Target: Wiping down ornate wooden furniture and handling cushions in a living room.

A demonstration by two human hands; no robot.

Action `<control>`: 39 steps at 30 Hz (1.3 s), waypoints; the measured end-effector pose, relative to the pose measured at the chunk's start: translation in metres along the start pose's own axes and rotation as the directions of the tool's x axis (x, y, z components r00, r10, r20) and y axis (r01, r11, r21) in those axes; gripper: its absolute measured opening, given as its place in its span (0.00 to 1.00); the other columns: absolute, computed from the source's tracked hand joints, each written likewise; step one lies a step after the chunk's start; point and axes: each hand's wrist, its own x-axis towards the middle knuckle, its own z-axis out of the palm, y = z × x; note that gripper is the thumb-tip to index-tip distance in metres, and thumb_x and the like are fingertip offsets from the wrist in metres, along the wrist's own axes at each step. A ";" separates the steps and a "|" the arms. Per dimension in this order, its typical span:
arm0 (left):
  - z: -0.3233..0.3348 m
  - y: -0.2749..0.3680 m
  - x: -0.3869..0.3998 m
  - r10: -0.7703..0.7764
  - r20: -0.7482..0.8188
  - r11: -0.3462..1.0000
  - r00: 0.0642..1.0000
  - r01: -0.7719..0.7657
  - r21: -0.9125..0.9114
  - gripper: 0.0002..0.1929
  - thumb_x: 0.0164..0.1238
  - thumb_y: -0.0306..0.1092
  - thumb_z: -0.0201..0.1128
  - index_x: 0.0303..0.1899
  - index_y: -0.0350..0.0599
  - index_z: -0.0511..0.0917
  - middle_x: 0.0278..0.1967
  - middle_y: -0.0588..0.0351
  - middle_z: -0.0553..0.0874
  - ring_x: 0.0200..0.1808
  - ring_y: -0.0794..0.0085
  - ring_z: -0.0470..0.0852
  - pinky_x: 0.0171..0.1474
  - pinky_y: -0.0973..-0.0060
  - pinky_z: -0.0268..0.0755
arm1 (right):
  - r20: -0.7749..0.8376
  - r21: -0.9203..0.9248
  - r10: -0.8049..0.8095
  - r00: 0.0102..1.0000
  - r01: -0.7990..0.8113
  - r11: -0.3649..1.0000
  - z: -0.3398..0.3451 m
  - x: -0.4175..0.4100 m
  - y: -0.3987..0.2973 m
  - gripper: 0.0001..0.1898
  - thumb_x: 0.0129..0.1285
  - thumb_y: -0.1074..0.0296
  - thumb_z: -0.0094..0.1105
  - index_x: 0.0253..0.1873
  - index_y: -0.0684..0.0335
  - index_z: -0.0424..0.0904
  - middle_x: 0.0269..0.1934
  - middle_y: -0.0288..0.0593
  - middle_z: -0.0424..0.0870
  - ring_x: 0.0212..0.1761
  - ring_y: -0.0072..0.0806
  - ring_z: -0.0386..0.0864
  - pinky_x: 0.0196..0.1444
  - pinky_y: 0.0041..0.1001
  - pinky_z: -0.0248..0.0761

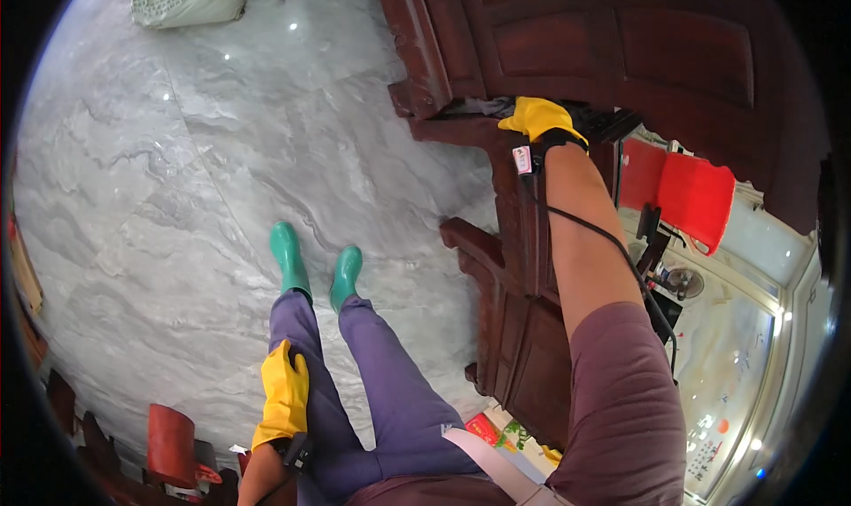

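Observation:
My right hand (542, 117), in a yellow rubber glove, reaches onto a ledge of dark red-brown wooden furniture (459, 130) with a shaped edge. A bunched grey cloth (490, 105) lies at its fingers, pressed against the ledge beneath a large panelled wooden piece (545, 47). The palm is hidden, but the fingers look closed over the cloth. My left hand (284, 393), also in a yellow rubber glove, hangs low in front of my right-angled view of the left thigh (292, 326). It holds nothing, with the thumb apart from the fingers.
Grey marble-patterned floor (199, 206) surrounds my green rubber boots (346, 273). A white woven sack (189, 0) lies at the far edge. A red plastic chair (695, 200) stands beyond the furniture. A red cylinder (170, 443) is at lower left. A black cable (598, 230) runs along my right arm.

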 end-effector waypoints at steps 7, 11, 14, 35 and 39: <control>0.006 -0.002 0.000 0.029 -0.006 0.999 1.000 -0.029 0.030 0.18 0.63 0.34 0.67 0.53 0.35 0.81 0.47 0.38 0.86 0.49 0.43 0.84 0.57 0.55 0.75 | -0.211 -0.246 -0.197 0.957 0.143 0.959 0.054 -0.023 -0.008 0.17 0.63 0.75 0.54 0.57 0.63 0.81 0.54 0.53 0.84 0.57 0.50 0.81 0.58 0.44 0.76; 0.011 0.003 0.000 0.014 -0.025 0.999 1.000 -0.013 0.035 0.19 0.64 0.35 0.65 0.53 0.35 0.81 0.46 0.37 0.86 0.49 0.43 0.84 0.55 0.54 0.75 | 0.079 -0.222 -0.396 0.915 0.403 0.888 0.076 -0.098 0.007 0.09 0.62 0.71 0.56 0.45 0.56 0.85 0.47 0.48 0.86 0.52 0.48 0.84 0.53 0.44 0.78; 0.010 0.010 0.003 0.009 -0.032 1.000 0.999 -0.009 0.011 0.19 0.64 0.35 0.65 0.53 0.35 0.81 0.46 0.37 0.86 0.48 0.43 0.84 0.55 0.54 0.75 | -0.073 -0.198 -0.447 0.892 0.427 0.883 0.057 -0.141 0.015 0.08 0.58 0.70 0.59 0.42 0.55 0.84 0.43 0.44 0.85 0.48 0.48 0.83 0.48 0.44 0.77; 0.013 0.015 0.005 0.043 -0.097 0.997 0.994 -0.037 0.068 0.18 0.60 0.35 0.67 0.51 0.37 0.81 0.42 0.39 0.87 0.45 0.44 0.84 0.51 0.52 0.76 | -0.564 -0.421 -0.481 0.671 0.267 0.867 -0.053 -0.001 -0.068 0.18 0.62 0.70 0.57 0.55 0.68 0.84 0.53 0.51 0.87 0.54 0.48 0.85 0.53 0.38 0.79; 0.005 0.023 0.021 -0.005 -0.074 0.999 0.997 0.009 0.049 0.17 0.61 0.37 0.66 0.50 0.39 0.82 0.43 0.40 0.87 0.46 0.44 0.84 0.52 0.52 0.75 | -0.405 -0.727 -0.660 0.633 0.215 0.652 -0.045 0.044 -0.033 0.24 0.68 0.70 0.50 0.68 0.65 0.74 0.66 0.50 0.77 0.69 0.48 0.72 0.65 0.40 0.71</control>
